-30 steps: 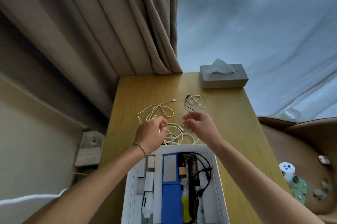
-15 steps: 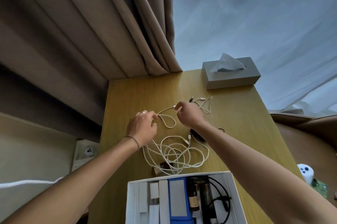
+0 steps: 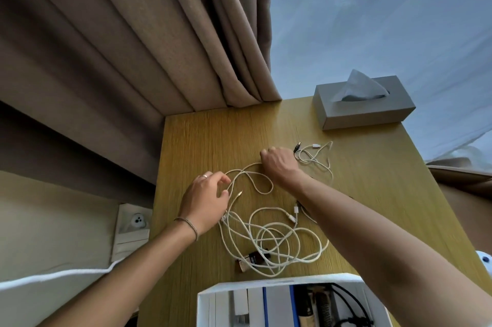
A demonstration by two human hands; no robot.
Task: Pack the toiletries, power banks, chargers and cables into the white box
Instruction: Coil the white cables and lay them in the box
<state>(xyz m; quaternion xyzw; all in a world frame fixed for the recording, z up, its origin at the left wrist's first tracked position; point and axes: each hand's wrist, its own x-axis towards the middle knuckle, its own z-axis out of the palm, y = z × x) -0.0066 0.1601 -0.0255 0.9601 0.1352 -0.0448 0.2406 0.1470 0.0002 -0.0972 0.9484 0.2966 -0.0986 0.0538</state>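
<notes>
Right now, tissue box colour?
Grey, with a pale tissue sticking up; the tissue box shows clearly in the head view, at the table's far right corner.

Bare forearms, thin bracelet [image 3: 189,226] on left wrist, ring [image 3: 203,176] on left hand [image 3: 206,200]

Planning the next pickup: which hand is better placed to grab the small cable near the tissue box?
Probably the right hand: it lies beside the small cable, while the left hand is farther off, pinching the long cable.
</notes>
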